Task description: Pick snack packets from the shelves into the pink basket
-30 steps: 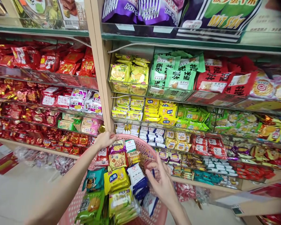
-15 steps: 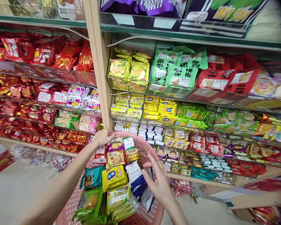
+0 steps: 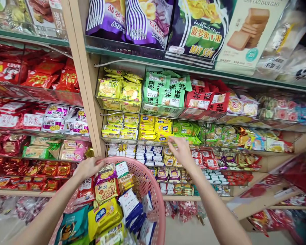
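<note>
A pink perforated basket (image 3: 156,190) tilts below the shelves, filled with wrapped snacks. Among them are a yellow pack (image 3: 105,216), a teal pack (image 3: 73,224), a red pack (image 3: 86,191) and blue-and-white packs (image 3: 131,204). My left hand (image 3: 88,167) grips the basket's upper left rim. Out in front of the shelf, my right hand (image 3: 180,149) is raised with its fingers apart and nothing in it, near the yellow packs (image 3: 163,129) and green packs (image 3: 188,131).
Shelf bins hold yellow packs (image 3: 119,90), mint-green packs (image 3: 167,88) and red packs (image 3: 206,97). Large purple chip bags (image 3: 148,23) stand on the upper shelf. A wooden upright (image 3: 85,78) separates this section from red packs on the left.
My right hand has moved from above the basket up and forward to the shelf bins. The view has shifted right and upward, so the basket appears lower and farther left.
</note>
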Demonstrator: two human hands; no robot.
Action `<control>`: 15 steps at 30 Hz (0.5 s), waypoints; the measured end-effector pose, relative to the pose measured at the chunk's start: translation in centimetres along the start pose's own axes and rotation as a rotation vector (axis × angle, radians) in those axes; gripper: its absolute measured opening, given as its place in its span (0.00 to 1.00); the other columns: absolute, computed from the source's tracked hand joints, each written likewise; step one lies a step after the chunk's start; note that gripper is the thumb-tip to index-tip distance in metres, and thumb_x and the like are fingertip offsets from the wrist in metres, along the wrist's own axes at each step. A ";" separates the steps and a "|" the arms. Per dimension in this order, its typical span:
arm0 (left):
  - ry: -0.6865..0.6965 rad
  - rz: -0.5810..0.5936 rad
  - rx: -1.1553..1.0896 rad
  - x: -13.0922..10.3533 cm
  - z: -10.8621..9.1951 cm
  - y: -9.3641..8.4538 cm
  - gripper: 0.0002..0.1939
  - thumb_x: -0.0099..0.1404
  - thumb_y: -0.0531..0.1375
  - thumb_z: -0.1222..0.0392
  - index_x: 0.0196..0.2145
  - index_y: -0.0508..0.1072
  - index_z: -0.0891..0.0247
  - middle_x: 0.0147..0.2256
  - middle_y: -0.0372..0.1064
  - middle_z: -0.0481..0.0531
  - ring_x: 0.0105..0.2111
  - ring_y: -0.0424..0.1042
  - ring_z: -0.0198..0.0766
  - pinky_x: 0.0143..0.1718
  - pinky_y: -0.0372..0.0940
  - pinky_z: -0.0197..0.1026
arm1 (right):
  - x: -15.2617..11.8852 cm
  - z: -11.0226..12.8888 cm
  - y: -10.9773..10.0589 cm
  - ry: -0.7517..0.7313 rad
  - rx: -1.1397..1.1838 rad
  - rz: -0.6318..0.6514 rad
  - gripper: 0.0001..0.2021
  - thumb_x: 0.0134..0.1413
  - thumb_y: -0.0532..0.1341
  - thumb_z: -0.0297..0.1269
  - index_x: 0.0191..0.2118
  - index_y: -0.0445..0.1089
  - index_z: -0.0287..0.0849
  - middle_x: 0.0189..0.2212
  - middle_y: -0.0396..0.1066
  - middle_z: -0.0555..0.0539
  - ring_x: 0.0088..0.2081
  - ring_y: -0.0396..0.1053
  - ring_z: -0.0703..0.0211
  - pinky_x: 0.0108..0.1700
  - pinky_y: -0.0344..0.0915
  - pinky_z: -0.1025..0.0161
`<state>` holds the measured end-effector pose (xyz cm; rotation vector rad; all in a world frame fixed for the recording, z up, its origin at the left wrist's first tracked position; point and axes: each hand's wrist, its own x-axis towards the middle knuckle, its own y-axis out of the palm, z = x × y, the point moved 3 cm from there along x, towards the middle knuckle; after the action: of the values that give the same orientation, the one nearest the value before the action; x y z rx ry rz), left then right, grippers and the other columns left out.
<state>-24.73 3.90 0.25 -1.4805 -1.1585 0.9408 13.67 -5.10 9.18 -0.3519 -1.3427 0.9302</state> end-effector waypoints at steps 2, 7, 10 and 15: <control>-0.011 0.001 0.004 0.0 0.1 0.0 0.31 0.59 0.41 0.38 0.45 0.73 0.56 0.39 0.74 0.56 0.40 0.72 0.49 0.37 0.62 0.42 | 2.9 -1.4 -0.2 -0.064 -0.139 0.025 0.15 0.58 0.52 0.35 0.49 0.66 0.41 0.39 0.72 0.44 0.42 0.61 0.51 0.43 0.56 0.55; -0.020 0.001 0.006 -0.2 0.2 0.0 0.31 0.58 0.41 0.38 0.45 0.73 0.57 0.38 0.74 0.56 0.39 0.72 0.49 0.35 0.62 0.42 | 8.1 -1.2 1.0 -0.249 -0.363 0.166 0.16 0.59 0.50 0.33 0.51 0.64 0.40 0.46 0.68 0.40 0.47 0.58 0.50 0.43 0.56 0.56; -0.025 0.003 -0.011 -0.4 0.3 0.0 0.31 0.59 0.41 0.38 0.43 0.73 0.57 0.37 0.74 0.57 0.38 0.72 0.49 0.36 0.61 0.42 | 9.5 -0.2 2.1 -0.293 -0.449 0.222 0.17 0.59 0.50 0.33 0.53 0.62 0.39 0.47 0.67 0.40 0.48 0.57 0.51 0.43 0.56 0.58; -0.034 0.002 -0.003 -0.4 0.9 0.3 0.30 0.59 0.41 0.38 0.43 0.72 0.57 0.36 0.74 0.57 0.38 0.72 0.49 0.34 0.61 0.42 | 10.3 1.0 3.2 -0.335 -0.577 0.250 0.19 0.59 0.49 0.31 0.56 0.58 0.36 0.46 0.67 0.39 0.48 0.58 0.51 0.44 0.56 0.58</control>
<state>-25.58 3.73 -0.18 -1.4735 -1.1830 0.9694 11.06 4.18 14.06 -0.8487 -1.9055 0.8110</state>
